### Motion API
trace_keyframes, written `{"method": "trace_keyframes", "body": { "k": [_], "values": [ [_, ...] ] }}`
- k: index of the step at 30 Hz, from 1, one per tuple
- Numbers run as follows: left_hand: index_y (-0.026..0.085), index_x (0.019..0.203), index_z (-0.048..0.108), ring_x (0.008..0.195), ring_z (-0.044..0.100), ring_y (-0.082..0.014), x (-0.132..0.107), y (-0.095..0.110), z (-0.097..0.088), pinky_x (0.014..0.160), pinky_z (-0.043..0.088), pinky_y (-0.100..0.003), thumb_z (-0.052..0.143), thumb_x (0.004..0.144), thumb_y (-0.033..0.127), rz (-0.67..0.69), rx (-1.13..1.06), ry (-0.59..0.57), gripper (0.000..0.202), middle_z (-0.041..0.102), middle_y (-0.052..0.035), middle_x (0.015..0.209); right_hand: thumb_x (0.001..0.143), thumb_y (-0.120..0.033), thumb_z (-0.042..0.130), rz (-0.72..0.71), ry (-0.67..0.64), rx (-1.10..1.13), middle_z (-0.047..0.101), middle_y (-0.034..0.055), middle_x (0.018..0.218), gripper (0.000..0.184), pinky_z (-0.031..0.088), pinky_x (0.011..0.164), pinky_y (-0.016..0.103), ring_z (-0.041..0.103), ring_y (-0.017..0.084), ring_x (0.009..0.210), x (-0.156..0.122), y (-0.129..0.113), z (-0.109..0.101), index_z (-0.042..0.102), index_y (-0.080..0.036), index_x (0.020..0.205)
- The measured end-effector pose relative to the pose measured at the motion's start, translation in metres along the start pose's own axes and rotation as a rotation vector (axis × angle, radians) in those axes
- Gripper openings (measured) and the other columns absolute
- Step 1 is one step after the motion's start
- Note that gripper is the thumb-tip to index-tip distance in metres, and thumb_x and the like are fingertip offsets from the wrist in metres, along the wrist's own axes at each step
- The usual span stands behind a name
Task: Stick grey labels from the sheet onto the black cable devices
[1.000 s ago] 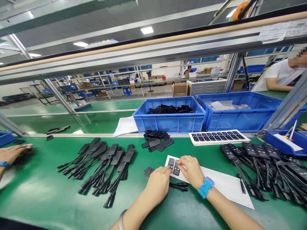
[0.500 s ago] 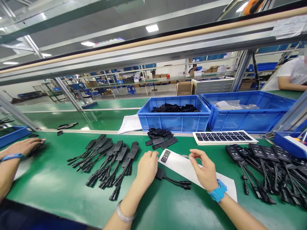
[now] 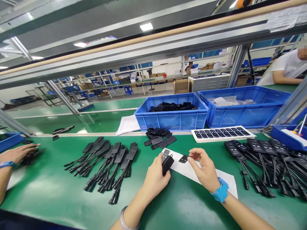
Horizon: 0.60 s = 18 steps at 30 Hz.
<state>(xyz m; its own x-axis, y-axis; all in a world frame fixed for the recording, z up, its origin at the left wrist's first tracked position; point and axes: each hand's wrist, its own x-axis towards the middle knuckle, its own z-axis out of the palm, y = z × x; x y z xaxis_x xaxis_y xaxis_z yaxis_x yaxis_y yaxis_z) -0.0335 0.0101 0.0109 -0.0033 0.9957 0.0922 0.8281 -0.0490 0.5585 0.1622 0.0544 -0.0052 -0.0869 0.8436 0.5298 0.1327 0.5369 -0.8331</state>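
Observation:
My left hand (image 3: 154, 175) is closed around a small black plastic device (image 3: 168, 164), its cables out of sight. A black printed label (image 3: 183, 158) is pinched by one end between the thumb and forefinger of my right hand (image 3: 203, 164). Under both hands lies a white backing sheet (image 3: 225, 180), with one dark label (image 3: 165, 154) on its far left end. Just behind are several flat black plastic covers (image 3: 157, 141) in a loose pile. Cabled black devices (image 3: 120, 156) lie in rows to the left. Labelled ones (image 3: 257, 145) are heaped at the right.
Two blue bins (image 3: 171, 120) (image 3: 247, 113) stand along the back. A stack of label sheets (image 3: 223, 133) lies before them, and papers (image 3: 127, 124) beside. At the far left a co-worker's hand (image 3: 18, 154) rests over dark parts. A metal rail (image 3: 144, 48) crosses overhead.
My left hand has picked up the black device from the table and raised it over the sheet. The label in my right hand has turned its printed face into view.

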Motion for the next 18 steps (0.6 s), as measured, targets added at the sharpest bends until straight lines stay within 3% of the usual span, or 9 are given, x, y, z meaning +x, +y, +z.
{"method": "trace_keyframes", "body": {
  "k": [2,5,9,15,18],
  "values": [
    [0.017,0.115,0.057,0.083,0.063,-0.0224,0.000,0.002,0.004,0.073,0.048,-0.033,0.053,0.077,0.019,-0.016,-0.274,-0.043,0.038,0.063,-0.0092,0.098,0.088,-0.027,0.058,0.060,0.023,0.084,0.056,0.0008,0.083,0.013,0.048,0.070,0.029,0.056,0.015,0.076,0.000,-0.002,-0.001,0.053,-0.024,0.099],
    [0.016,0.100,0.060,0.050,0.049,-0.0107,-0.001,0.008,0.011,0.051,0.043,-0.024,0.059,0.080,0.028,-0.189,-0.799,-0.231,0.024,0.053,0.0026,0.065,0.087,-0.029,0.061,0.141,0.050,0.208,0.055,-0.0010,0.078,0.011,0.047,0.065,0.026,0.055,0.014,0.072,0.002,-0.005,-0.001,0.052,-0.024,0.093],
    [0.013,0.098,0.060,0.060,0.055,-0.0081,-0.005,0.018,0.017,0.059,0.048,-0.021,0.067,0.073,0.022,-0.391,-1.327,-0.384,0.028,0.059,-0.0003,0.077,0.083,-0.030,0.066,0.213,0.061,0.292,0.056,-0.0014,0.076,0.016,0.048,0.064,0.025,0.055,0.013,0.071,0.002,-0.007,0.000,0.053,-0.023,0.089],
    [0.016,0.126,0.049,0.074,0.068,-0.0156,-0.013,0.021,0.020,0.070,0.053,-0.028,0.070,0.074,0.016,-0.309,-1.358,-0.535,0.056,0.068,-0.0109,0.100,0.078,-0.033,0.070,0.286,0.024,0.267,0.059,-0.0003,0.075,0.022,0.050,0.063,0.027,0.059,0.015,0.068,0.000,-0.013,0.004,0.053,-0.022,0.087],
    [0.016,0.127,0.047,0.079,0.069,-0.0183,-0.015,0.021,0.021,0.074,0.053,-0.030,0.075,0.071,0.015,-0.280,-1.375,-0.545,0.062,0.068,-0.0134,0.102,0.078,-0.034,0.070,0.299,-0.024,0.230,0.060,0.0001,0.074,0.022,0.051,0.063,0.028,0.059,0.015,0.068,0.000,-0.017,0.004,0.053,-0.022,0.086]
  ]
}}
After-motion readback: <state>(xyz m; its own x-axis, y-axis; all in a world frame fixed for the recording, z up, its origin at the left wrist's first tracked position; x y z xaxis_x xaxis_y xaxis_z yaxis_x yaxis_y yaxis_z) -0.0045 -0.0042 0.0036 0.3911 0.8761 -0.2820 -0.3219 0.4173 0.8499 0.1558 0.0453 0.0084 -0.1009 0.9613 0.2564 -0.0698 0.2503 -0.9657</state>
